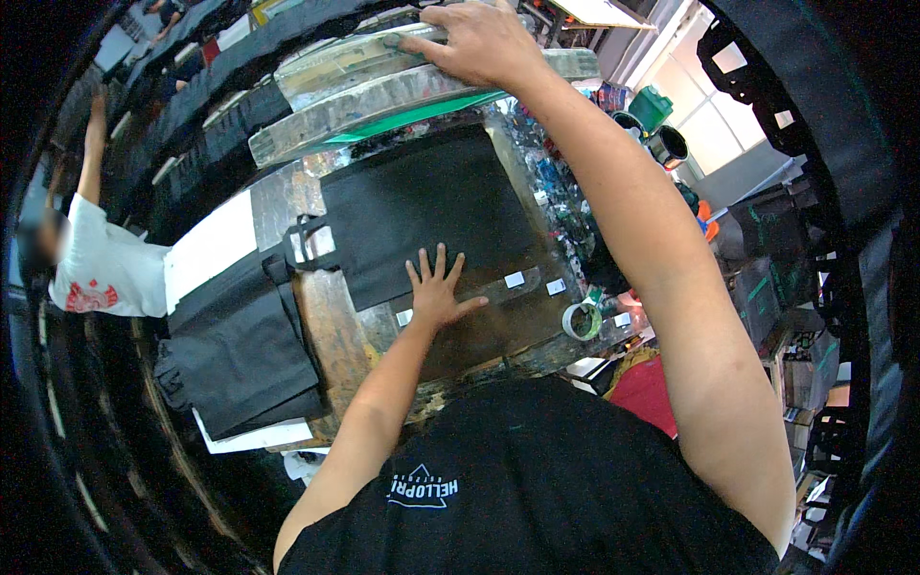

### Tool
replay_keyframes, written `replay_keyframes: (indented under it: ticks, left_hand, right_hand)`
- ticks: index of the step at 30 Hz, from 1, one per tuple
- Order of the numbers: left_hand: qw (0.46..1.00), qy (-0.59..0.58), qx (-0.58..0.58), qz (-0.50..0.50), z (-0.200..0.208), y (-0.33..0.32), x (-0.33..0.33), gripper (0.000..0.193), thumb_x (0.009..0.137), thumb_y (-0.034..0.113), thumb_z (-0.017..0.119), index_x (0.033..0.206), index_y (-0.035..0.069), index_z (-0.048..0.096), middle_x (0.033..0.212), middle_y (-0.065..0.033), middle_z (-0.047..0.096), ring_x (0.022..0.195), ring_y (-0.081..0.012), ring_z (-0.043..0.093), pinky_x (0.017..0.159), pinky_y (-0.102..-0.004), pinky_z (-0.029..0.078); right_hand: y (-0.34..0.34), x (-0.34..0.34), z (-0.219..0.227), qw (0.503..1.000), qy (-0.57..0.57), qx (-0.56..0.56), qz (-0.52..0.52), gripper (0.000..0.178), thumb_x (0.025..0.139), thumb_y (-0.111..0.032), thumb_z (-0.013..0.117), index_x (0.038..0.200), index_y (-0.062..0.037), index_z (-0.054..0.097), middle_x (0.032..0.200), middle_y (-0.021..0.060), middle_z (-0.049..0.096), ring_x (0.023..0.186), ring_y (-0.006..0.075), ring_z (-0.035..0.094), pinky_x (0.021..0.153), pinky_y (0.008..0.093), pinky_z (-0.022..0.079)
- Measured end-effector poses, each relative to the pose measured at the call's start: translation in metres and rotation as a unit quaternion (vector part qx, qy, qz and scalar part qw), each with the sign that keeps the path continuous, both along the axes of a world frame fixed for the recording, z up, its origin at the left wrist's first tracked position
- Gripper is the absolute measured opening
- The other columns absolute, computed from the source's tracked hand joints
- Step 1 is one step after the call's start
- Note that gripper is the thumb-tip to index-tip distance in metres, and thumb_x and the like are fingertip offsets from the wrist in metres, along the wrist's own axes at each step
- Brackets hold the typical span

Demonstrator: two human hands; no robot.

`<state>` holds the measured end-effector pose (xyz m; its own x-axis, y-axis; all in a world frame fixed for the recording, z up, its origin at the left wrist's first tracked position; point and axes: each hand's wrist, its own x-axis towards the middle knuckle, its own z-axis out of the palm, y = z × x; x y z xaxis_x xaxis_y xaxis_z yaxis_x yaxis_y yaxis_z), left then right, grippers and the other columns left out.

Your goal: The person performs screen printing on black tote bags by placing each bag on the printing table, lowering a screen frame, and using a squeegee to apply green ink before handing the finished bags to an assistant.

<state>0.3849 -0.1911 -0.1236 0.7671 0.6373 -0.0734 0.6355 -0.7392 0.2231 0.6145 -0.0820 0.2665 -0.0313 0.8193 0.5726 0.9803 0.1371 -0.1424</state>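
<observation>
**Hands on a black bag and a raised frame**

Head view: hands are busy at a stained work surface (355,335). The left hand (436,292) lies flat on the near edge of a black cloth bag (431,206). Its fingers (441,261) are open and spread wide, pressing down and gripping nothing. The bag lies spread out in the middle of the surface, with its strap handles (305,244) at its left end.

The right hand (479,43) reaches far away, up to a printing screen frame (383,101). The frame is tilted up above the far side of the bag. The right hand's fingers curl over the frame's top edge and hold it.

To the left of the bag lies a pile of black bags (240,355), hanging over the edge of the surface. A white sheet (211,249) lies just past the pile. Near the right edge sits a roll of tape (582,321). Small white tags (516,280) stick to the surface beside the left hand.

Far to the left stands another person in a white shirt (105,268). A green bucket (652,105) sits far to the right.
</observation>
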Motion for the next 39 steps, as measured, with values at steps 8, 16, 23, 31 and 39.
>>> replay_keyframes:
  ticks: [8, 16, 23, 31, 39]
  left_hand:
    - [1.0, -0.008, 0.011, -0.017, -0.004, -0.031, 0.018, 0.116, 0.076, 0.095, 0.045, 0.165, 0.022, 0.028, 0.172, -0.02, 0.01, 0.156, -0.0527, 0.0, 0.118, -0.0752, -0.003]
    - [0.997, -0.067, 0.004, -0.023, -0.007, -0.05, 0.008, 0.119, 0.073, 0.094, 0.051, 0.163, 0.018, 0.034, 0.171, -0.0233, 0.014, 0.155, -0.053, 0.006, 0.116, -0.0774, -0.001]
    - [0.994, -0.104, 0.033, -0.029, -0.01, -0.059, 0.009, 0.12, 0.074, 0.096, 0.046, 0.161, 0.014, 0.036, 0.17, -0.0235, 0.017, 0.156, -0.0493, 0.01, 0.117, -0.0754, 0.0]
    - [0.994, -0.094, 0.026, -0.045, -0.015, -0.071, 0.019, 0.125, 0.076, 0.097, 0.041, 0.161, 0.006, 0.034, 0.169, -0.0242, 0.018, 0.157, -0.047, 0.01, 0.118, -0.0745, -0.001]
    - [0.994, -0.04, -0.035, -0.095, -0.006, -0.103, 0.005, 0.118, 0.085, 0.091, 0.038, 0.163, 0.004, 0.024, 0.169, -0.0275, 0.014, 0.157, -0.0462, 0.008, 0.122, -0.068, 0.001]
  right_hand:
    - [-0.007, -0.003, 0.001, 1.0, -0.015, 0.002, -0.003, 0.075, 0.095, -0.073, 0.046, 0.087, -0.0028, 0.07, 0.091, 0.0235, 0.071, 0.093, 0.0416, 0.067, 0.093, 0.0537, 0.046]
    - [0.002, 0.003, -0.021, 0.995, -0.098, 0.014, -0.027, 0.06, 0.097, -0.064, 0.051, 0.123, -0.0128, 0.07, 0.115, 0.0167, 0.073, 0.113, 0.0341, 0.067, 0.097, 0.052, 0.043]
    - [0.0, 0.01, -0.02, 0.997, -0.074, 0.021, -0.01, 0.053, 0.094, -0.058, 0.06, 0.11, -0.0085, 0.071, 0.101, 0.0182, 0.072, 0.103, 0.0351, 0.066, 0.087, 0.0503, 0.041]
    - [-0.012, 0.005, -0.011, 0.997, -0.077, -0.019, -0.022, 0.044, 0.094, -0.052, 0.062, 0.107, -0.01, 0.069, 0.099, 0.0138, 0.07, 0.102, 0.0324, 0.065, 0.088, 0.048, 0.04]
    - [-0.018, 0.001, -0.022, 0.998, -0.066, -0.005, -0.019, 0.047, 0.095, -0.054, 0.061, 0.102, -0.0079, 0.067, 0.097, 0.0123, 0.069, 0.1, 0.0324, 0.064, 0.088, 0.0468, 0.04]
